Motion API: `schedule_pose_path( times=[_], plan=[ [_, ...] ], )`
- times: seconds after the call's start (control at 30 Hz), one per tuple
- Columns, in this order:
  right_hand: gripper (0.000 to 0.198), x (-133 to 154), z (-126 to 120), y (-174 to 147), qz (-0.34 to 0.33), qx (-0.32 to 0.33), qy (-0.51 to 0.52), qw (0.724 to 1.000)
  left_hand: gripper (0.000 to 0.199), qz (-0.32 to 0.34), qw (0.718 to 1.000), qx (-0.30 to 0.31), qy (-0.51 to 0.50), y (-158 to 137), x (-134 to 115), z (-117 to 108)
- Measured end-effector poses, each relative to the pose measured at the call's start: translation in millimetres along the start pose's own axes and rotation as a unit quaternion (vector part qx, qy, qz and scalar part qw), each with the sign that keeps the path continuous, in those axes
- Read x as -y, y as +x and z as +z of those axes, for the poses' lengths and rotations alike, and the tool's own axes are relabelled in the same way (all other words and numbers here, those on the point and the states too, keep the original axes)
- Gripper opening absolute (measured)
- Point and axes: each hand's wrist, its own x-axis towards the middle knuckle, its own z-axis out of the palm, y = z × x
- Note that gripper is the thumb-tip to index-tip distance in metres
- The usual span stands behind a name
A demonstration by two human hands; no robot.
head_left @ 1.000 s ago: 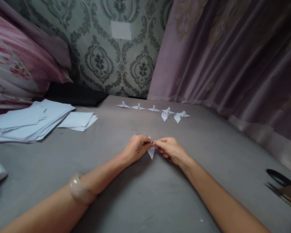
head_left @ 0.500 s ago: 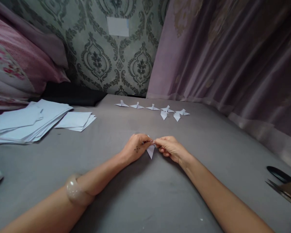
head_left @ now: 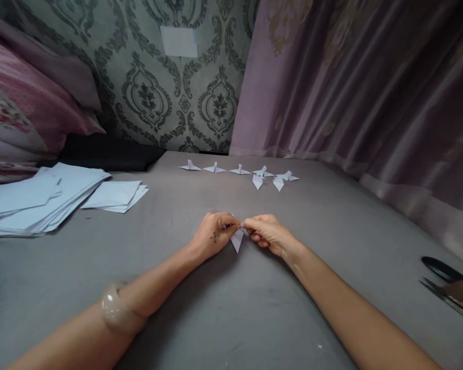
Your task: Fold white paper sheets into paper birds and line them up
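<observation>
One small folded paper (head_left: 237, 241) is pinched over the table (head_left: 235, 308), its point toward the wearer. The left hand (head_left: 215, 231) has its fingers closed on the upper part; the right hand (head_left: 268, 232), fingers likewise closed, appears to nip a small tip, partly hidden. A crisp fold probably calls for a steady left pinch and light right pressure. Both forearms (head_left: 162, 281) slant inward, backs of the hands upward. Beyond, folded paper figures (head_left: 239, 170) stand in a row.
</observation>
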Motion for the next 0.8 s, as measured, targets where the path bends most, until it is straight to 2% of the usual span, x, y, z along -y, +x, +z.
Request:
schedule_pose_path(
  times=[0.2,0.33,0.43,0.53,0.8],
  plan=[
    [0.017,-3,-4,-3,-0.018,0.006,0.003,1.0,0.017,-0.021,0.999,-0.014,-0.033,0,7,3],
    [0.01,-11,-6,-9,-0.087,-0.031,-0.04,0.995,0.017,-0.048,0.998,-0.016,-0.048,0,8,2],
    [0.024,-18,-6,-9,-0.164,-0.053,-0.117,0.978,0.018,-0.045,0.997,-0.015,-0.058,0,8,2],
    [0.022,-23,-5,-5,-0.224,-0.063,-0.171,0.958,0.018,-0.036,0.997,-0.016,-0.062,0,7,1],
    [0.016,-24,-5,0,-0.274,-0.06,-0.221,0.934,0.017,-0.018,0.998,-0.01,-0.052,0,6,2]
  ],
)
